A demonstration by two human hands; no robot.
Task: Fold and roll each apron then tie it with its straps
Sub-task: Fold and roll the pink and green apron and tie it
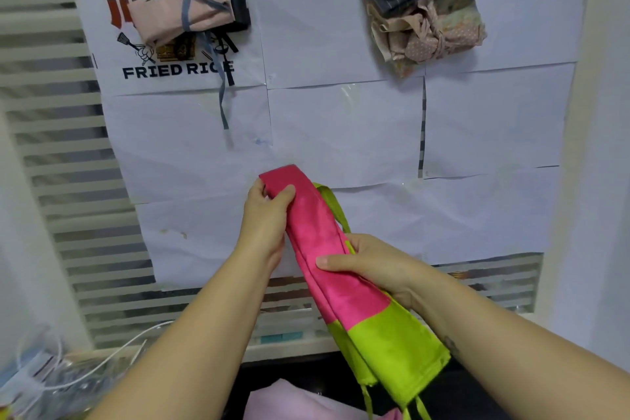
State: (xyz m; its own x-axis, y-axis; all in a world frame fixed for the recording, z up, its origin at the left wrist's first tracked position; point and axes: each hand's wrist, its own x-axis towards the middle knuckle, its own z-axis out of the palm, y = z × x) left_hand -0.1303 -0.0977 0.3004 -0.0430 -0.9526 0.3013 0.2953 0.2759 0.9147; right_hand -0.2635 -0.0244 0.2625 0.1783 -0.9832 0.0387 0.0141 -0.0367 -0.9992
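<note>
Long folded pink-and-lime fabric apron (317,232) hung midair, slanting up and away to the left. Left hand (267,215) pinched its far pink tip, right hand (375,269) gripped mid-strip; thin lime straps (422,407) probably dangled off the near green end.

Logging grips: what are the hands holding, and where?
The folded pink-and-green apron: left hand pinches its pink top end, right hand grips its middle.
</note>
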